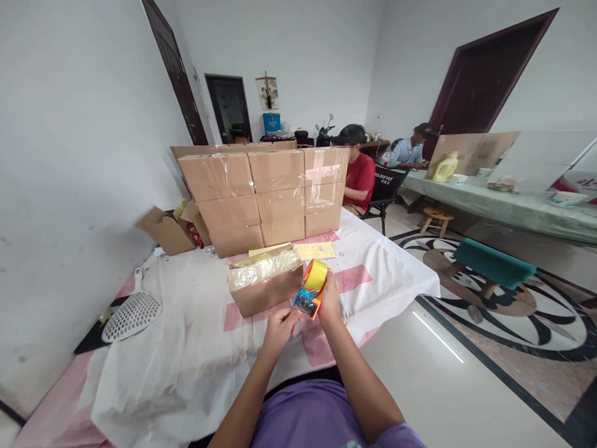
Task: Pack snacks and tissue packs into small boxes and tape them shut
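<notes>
While right hand (330,297) grips tape dispenser (308,300) | chair (390,185) reads "…OJEEYO"

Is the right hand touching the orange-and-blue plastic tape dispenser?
Touching: the head view shows the right hand gripping the orange-and-blue tape dispenser by its side.

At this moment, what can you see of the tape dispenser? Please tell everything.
The tape dispenser is blue and orange, apparently plastic, with a dark lower part and a yellow tape roll. The right hand holds it tilted beside the taped carton; the left hand is close to its lower end, contact unclear.
</notes>
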Available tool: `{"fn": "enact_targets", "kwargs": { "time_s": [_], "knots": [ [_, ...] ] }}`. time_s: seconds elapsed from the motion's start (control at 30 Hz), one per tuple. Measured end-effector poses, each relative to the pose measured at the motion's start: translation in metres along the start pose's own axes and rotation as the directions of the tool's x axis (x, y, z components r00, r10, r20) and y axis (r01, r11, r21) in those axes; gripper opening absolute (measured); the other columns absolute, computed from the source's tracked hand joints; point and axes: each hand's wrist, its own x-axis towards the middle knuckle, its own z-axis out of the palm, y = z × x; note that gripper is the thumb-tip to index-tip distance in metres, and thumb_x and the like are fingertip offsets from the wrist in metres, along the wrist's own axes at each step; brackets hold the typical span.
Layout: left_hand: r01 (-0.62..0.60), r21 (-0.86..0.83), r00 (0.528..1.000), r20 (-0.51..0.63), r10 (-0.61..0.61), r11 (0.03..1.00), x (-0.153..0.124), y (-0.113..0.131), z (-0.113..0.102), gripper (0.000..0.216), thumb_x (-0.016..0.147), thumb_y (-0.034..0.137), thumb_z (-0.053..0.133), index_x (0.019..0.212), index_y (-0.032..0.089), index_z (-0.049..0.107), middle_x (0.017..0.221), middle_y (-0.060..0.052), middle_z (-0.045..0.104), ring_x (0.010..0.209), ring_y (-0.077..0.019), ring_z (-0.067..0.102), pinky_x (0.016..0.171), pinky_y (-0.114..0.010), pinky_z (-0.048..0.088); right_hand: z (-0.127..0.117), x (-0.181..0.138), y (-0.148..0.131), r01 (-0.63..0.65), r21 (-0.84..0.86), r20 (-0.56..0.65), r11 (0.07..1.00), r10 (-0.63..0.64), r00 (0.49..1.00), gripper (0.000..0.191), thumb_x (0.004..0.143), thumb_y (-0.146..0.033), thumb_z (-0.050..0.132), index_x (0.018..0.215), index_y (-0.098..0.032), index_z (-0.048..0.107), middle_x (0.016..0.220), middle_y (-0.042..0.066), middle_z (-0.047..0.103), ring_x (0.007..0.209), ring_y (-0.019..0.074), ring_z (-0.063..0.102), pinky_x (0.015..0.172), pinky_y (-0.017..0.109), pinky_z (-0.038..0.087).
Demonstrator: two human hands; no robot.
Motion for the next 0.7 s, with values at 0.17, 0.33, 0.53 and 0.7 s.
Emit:
{"fn": "enact_targets", "kwargs": {
  "time_s": [0.17, 0.33, 0.53, 0.7],
  "knots": [
    [0.012, -0.013, 0.999, 0.034, -0.012, 1.0, 0.003, 0.006, 0.001, 0.07, 0.069, 0.085, 0.061, 0.06, 0.015, 0.065, 0.037, 0.001, 0.047, 0.036, -0.0109, 0.04, 0.045, -0.024, 0.031, -0.005, 0.001, 0.008, -0.038, 0.042, 0.018, 0.998, 0.037, 0.999, 0.039, 0.089, -0.056, 0.055, 0.073, -0.021, 0.063, 0.06, 0.002, 0.07, 0.052, 0.0178, 0.067, 0.052, 0.028, 0.053],
    [0.022, 0.003, 1.0, 0.017, -0.022, 1.0, -0.001, 0.012, 0.002, 0.07, 0.07, 0.085, 0.061, 0.06, 0.015, 0.064, 0.035, 0.002, 0.045, 0.034, -0.0091, 0.036, 0.043, -0.023, 0.027, -0.008, 0.004, 0.012, -0.08, 0.116, -0.013, 0.99, 0.082, 0.997, 0.031, 0.089, -0.05, 0.056, 0.075, -0.023, 0.061, 0.059, 0.0, 0.069, 0.049, 0.0174, 0.065, 0.05, 0.028, 0.053],
    [0.052, 0.055, 0.998, -0.033, -0.051, 0.997, -0.007, 0.019, 0.008, 0.072, 0.067, 0.088, 0.059, 0.058, 0.016, 0.063, 0.034, 0.003, 0.042, 0.031, -0.0093, 0.032, 0.039, -0.024, 0.023, -0.009, 0.0, 0.007, -0.072, 0.08, -0.058, 0.994, 0.077, 0.995, 0.034, 0.088, -0.052, 0.056, 0.074, -0.022, 0.062, 0.06, 0.002, 0.07, 0.05, 0.0193, 0.066, 0.05, 0.03, 0.054],
    [-0.007, 0.095, 1.0, -0.025, 0.01, 0.995, -0.013, 0.036, 0.009, 0.063, 0.075, 0.077, 0.061, 0.058, 0.017, 0.063, 0.036, 0.003, 0.043, 0.034, -0.0093, 0.035, 0.041, -0.024, 0.025, -0.01, 0.003, -0.007, 0.02, -0.009, -0.05, 1.0, -0.02, 0.999, 0.034, 0.086, -0.054, 0.059, 0.071, -0.023, 0.058, 0.061, -0.001, 0.067, 0.051, 0.0167, 0.061, 0.05, 0.028, 0.051]
  ]
}}
